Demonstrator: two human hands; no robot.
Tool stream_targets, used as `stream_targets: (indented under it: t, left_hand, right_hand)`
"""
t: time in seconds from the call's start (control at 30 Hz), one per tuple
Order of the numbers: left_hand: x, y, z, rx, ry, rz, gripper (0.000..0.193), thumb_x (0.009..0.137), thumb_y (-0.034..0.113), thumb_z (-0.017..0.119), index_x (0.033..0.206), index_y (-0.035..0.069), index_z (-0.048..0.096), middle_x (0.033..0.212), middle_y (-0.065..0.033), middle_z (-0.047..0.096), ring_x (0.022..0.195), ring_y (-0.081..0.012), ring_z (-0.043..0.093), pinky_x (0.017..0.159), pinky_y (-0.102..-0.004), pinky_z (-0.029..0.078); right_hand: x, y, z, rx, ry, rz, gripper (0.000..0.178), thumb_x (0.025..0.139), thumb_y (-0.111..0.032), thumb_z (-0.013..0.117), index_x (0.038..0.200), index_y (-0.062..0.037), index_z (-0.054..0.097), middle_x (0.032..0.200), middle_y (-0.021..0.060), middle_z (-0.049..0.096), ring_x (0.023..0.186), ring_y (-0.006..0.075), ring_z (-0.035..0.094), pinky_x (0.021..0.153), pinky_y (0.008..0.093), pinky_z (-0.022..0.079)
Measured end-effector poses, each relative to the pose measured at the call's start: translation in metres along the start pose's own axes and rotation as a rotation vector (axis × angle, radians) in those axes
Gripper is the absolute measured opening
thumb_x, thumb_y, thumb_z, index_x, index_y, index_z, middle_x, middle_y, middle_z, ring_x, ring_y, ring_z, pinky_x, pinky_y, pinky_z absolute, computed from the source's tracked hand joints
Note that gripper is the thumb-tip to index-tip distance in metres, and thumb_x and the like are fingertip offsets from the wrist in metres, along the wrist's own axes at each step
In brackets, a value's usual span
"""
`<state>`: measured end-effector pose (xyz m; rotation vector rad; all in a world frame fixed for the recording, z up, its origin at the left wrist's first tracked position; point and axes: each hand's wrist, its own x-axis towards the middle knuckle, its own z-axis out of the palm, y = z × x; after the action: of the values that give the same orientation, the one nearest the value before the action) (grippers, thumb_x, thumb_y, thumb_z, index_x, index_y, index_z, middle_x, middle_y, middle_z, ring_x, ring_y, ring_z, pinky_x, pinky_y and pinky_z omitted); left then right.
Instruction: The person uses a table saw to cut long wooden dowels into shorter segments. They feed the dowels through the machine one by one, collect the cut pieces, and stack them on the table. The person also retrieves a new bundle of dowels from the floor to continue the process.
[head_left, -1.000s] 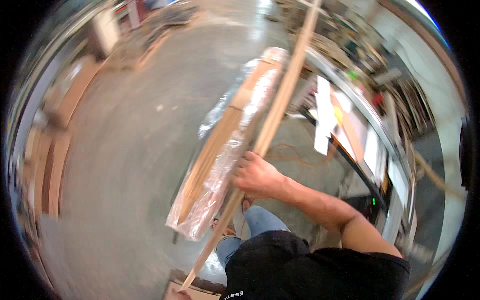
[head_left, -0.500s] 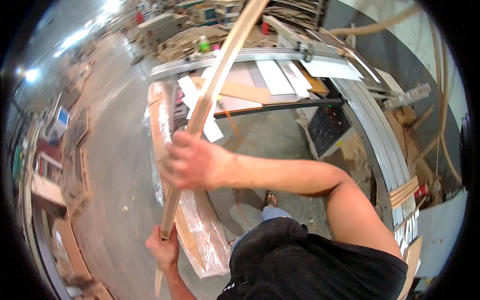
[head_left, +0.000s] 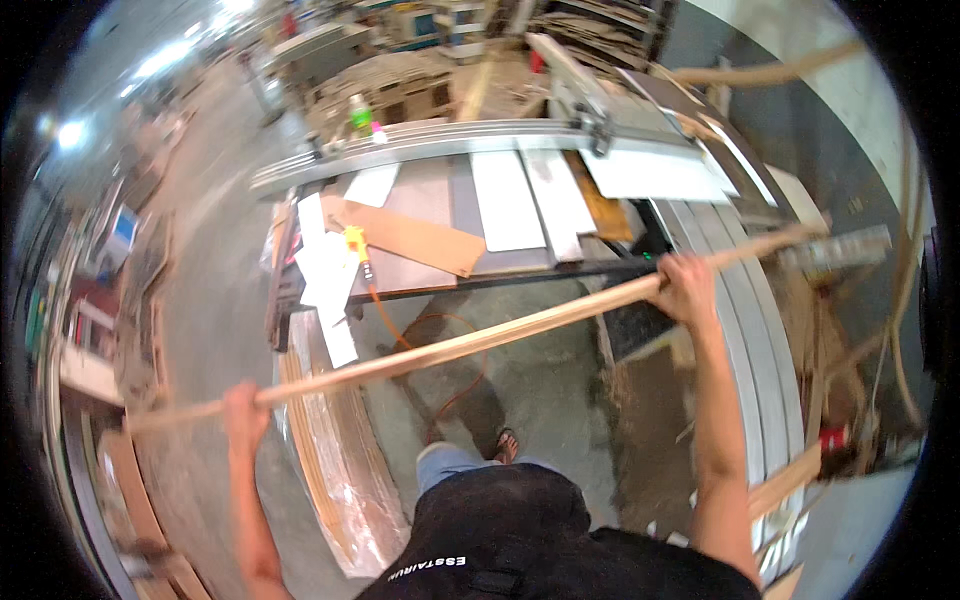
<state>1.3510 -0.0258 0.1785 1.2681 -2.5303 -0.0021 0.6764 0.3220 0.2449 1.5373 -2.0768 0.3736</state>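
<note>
A long, thin wooden strip (head_left: 480, 338) spans the view in front of me, its right end higher in the picture than its left. My left hand (head_left: 246, 412) is closed around it near the left end. My right hand (head_left: 686, 287) grips it toward the right end, beside the metal rails of the saw table. Below the strip's left half lies a plastic-wrapped bundle of wooden strips (head_left: 345, 460) on the floor side. The strip passes over the open gap in front of the work table.
A metal fence (head_left: 430, 143) crosses the table behind white panels (head_left: 507, 200) and a brown board (head_left: 410, 235). A yellow air tool (head_left: 357, 242) with an orange hose sits at the table's left. Sliding metal rails (head_left: 745, 330) run along the right. A green bottle (head_left: 360, 112) stands beyond the fence.
The strip has swung from a steep, near-lengthwise angle to lying mostly crosswise. My right hand has moved from the left over to the right; my left hand is further left and higher.
</note>
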Motion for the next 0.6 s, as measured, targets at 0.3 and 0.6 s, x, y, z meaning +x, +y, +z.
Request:
stream_targets:
  t: [0.3,0.6]
  left_hand:
    - [0.249,0.308,0.108,-0.172,-0.173,0.487,0.024,0.071,0.024,0.075,0.088,0.009,0.067,0.078,-0.0118,0.068,0.076,-0.0337,0.068,0.066,-0.0444,0.054]
    - [0.415,0.248,0.235,-0.293,-0.254,0.328,0.021,0.07,0.018,0.075,0.086,0.007,0.067,0.084,-0.0146,0.066,0.086,-0.0365,0.065,0.075,-0.0491,0.052]
  right_hand:
    - [0.047,-0.021,0.147,0.125,0.128,0.084,0.028,0.063,-0.012,0.08,0.082,-0.0073,0.062,0.08,0.0096,0.062,0.079,0.0339,0.058,0.081,0.0445,0.045]
    - [0.037,0.225,0.203,-0.179,-0.315,0.438,0.021,0.066,-0.015,0.081,0.081,-0.0056,0.068,0.084,0.0142,0.067,0.086,0.0372,0.062,0.085,0.0491,0.046]
